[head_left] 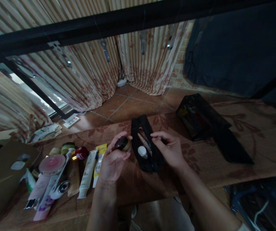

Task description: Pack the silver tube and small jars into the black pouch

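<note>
A small round jar with a dark lid (121, 143) is held in my left hand (115, 158), its fingers wrapped round it. Just right of it lies an unzipped black pouch (155, 159), its mouth spread apart. Inside the pouch are a white-capped container (142, 151) and some slender items (145, 141) that I cannot make out. My right hand (169, 149) pinches the pouch's right edge between thumb and fingers. A white tube (87, 175) and a yellow tube (100, 160) lie left of my left hand.
Several cosmetics crowd the left of the cloth-covered bench (133, 189), among them a pink-lidded jar (52, 164) and a red jar (81, 153). A cardboard box (5, 173) stands at far left. To the right sits an open black case (197, 118). A dark bar (118, 27) crosses above.
</note>
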`<action>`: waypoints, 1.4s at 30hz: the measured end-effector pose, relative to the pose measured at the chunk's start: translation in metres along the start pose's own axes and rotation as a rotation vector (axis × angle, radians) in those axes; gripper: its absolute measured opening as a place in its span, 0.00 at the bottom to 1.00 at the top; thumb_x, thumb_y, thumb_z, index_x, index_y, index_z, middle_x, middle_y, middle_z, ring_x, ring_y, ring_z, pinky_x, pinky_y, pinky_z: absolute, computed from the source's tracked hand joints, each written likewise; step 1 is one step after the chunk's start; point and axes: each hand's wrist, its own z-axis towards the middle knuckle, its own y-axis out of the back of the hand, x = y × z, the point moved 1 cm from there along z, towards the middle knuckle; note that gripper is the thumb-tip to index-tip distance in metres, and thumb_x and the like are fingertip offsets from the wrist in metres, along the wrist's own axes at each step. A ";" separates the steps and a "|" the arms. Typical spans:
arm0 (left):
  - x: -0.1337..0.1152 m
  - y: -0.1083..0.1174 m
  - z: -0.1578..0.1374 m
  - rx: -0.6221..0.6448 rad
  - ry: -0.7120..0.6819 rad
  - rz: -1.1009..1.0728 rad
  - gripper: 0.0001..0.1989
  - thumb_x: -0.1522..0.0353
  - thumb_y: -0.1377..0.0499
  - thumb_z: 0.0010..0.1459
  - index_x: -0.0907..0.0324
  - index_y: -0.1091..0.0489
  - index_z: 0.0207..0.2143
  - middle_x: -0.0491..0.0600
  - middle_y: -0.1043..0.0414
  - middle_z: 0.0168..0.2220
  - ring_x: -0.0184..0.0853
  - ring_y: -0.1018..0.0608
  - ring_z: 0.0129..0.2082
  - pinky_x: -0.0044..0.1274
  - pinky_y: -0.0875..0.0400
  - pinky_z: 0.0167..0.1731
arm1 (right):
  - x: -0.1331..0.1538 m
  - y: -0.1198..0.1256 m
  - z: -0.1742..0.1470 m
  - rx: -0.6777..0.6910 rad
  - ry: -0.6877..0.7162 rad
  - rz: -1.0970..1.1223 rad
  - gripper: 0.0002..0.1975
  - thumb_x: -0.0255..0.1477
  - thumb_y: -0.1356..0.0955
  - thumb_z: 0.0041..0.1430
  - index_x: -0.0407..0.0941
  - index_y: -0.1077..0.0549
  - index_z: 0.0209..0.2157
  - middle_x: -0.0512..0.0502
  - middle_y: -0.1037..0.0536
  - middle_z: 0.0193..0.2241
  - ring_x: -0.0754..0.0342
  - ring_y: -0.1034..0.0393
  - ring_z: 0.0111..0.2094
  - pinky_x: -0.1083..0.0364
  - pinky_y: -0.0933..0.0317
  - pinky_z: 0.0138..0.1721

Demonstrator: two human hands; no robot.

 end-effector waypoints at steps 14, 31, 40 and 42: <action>0.006 0.005 0.005 -0.070 -0.083 0.073 0.27 0.75 0.34 0.42 0.52 0.24 0.48 0.46 0.23 0.44 0.32 0.24 0.41 0.21 0.32 0.38 | -0.001 0.001 0.001 0.006 0.016 0.009 0.06 0.29 0.30 0.51 0.44 0.20 0.29 0.55 0.33 0.19 0.61 0.41 0.21 0.60 0.46 0.24; 0.006 0.004 0.006 -0.057 -0.069 0.092 0.25 0.74 0.35 0.44 0.53 0.25 0.48 0.47 0.24 0.44 0.31 0.25 0.37 0.20 0.32 0.32 | -0.001 0.000 0.000 -0.005 0.016 0.021 0.06 0.29 0.30 0.51 0.44 0.20 0.30 0.55 0.32 0.19 0.61 0.40 0.21 0.60 0.46 0.24; 0.004 0.002 0.004 -0.073 -0.052 0.095 0.25 0.74 0.33 0.44 0.54 0.25 0.48 0.46 0.23 0.43 0.30 0.26 0.36 0.21 0.33 0.34 | -0.002 0.000 0.000 0.006 0.009 -0.003 0.06 0.29 0.30 0.52 0.45 0.19 0.30 0.55 0.31 0.20 0.60 0.39 0.22 0.59 0.45 0.25; 0.004 0.001 0.004 -0.071 -0.063 0.106 0.25 0.73 0.32 0.43 0.54 0.24 0.47 0.45 0.23 0.43 0.32 0.25 0.40 0.22 0.32 0.39 | -0.002 0.000 0.000 0.011 0.008 0.004 0.06 0.29 0.30 0.51 0.45 0.20 0.30 0.55 0.32 0.20 0.60 0.39 0.22 0.59 0.46 0.25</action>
